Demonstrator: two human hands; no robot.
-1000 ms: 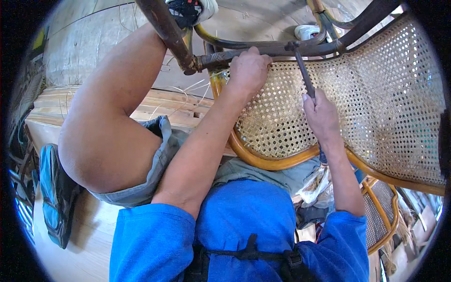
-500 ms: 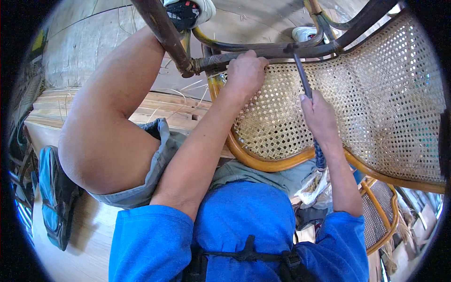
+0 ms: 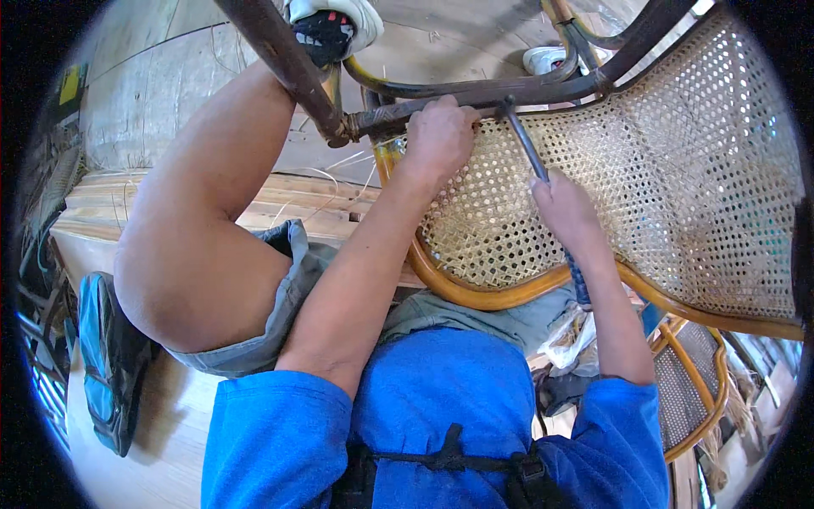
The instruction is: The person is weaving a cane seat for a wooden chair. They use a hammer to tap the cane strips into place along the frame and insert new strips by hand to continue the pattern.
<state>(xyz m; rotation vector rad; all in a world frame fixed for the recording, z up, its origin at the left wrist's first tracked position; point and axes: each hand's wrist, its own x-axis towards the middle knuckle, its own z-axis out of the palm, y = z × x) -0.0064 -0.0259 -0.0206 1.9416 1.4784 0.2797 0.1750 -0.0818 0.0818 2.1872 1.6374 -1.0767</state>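
A person in a blue shirt works at the woven cane panel of a rattan chair tipped across the lap, the honey-coloured bent frame curving just above the knees. The left hand is closed over the panel's upper edge, fingers curled onto the dark wooden rail where the weave meets it. The right hand is wrapped tightly round a slim dark metal tool, whose tip is pressed to the cane close beside the left hand's knuckles, right at the rail — the handle end runs down past the wrist. Across most of the panel the open hexagonal weave looks complete and even, so the bulk of the caning appears done; what remains, by the look of it, is the finishing along this top edge, where the strands have to be seated under the rail. Whether any loose strand is caught beneath the tool's tip cannot be made out at this distance. Cane offcuts lie scattered on the wooden floor — a second caned frame sits at lower right.
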